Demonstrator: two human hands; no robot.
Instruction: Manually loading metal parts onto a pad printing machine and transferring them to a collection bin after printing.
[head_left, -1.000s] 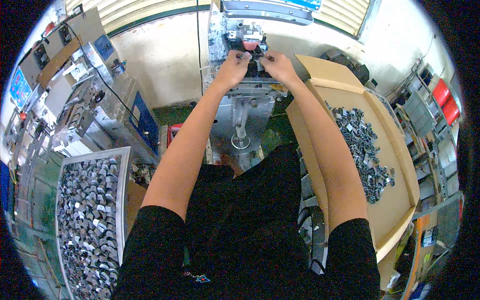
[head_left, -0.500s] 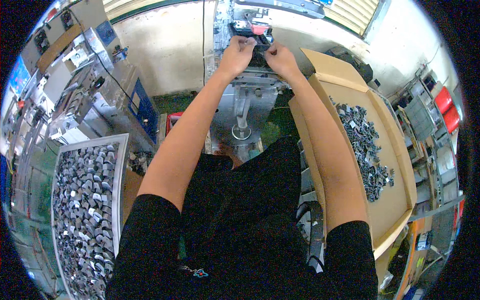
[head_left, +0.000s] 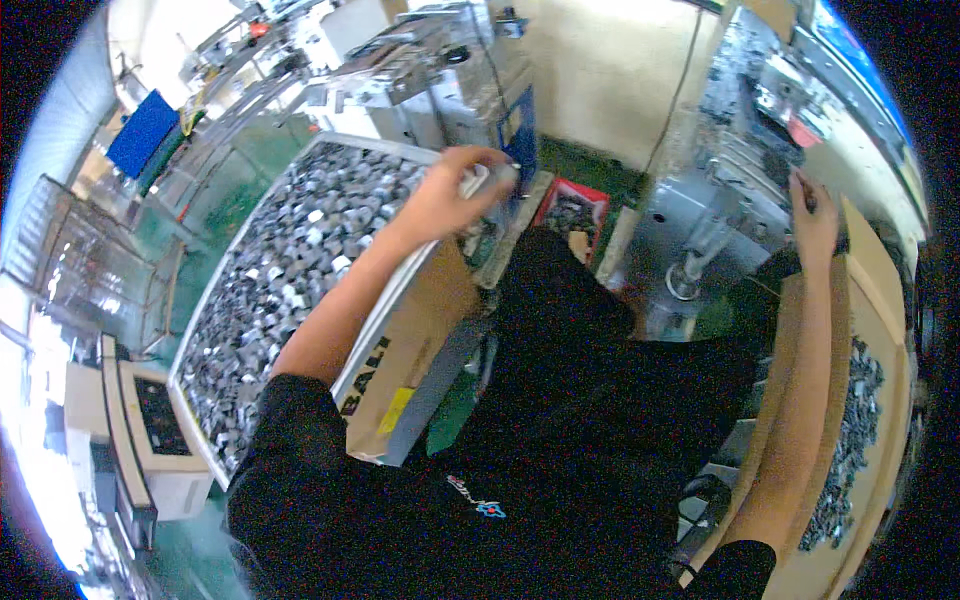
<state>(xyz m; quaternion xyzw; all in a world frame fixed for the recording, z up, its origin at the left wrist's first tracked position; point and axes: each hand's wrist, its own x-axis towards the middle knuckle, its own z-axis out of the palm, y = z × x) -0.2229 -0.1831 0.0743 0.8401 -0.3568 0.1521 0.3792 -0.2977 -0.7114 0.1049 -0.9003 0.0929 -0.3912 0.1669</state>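
Metal pieces [head_left: 290, 265], plenty remaining, crowd the tray [head_left: 376, 146] left of the machine [head_left: 680, 215]; a smaller heap [head_left: 852, 450] lies in the carton [head_left: 868, 235] to its right. The left hand [head_left: 448, 198] apparently grips a blurred grey piece [head_left: 497, 182]; whether the right hand [head_left: 816, 218] holds anything, I cannot tell.

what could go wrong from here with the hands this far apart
The left forearm crosses the tray of small grey metal pieces in this view; if low enough, it might knock some out. The right hand is close to the metal machine; it might get pinched if a part moved. The right forearm might also bump the cardboard box beside it.
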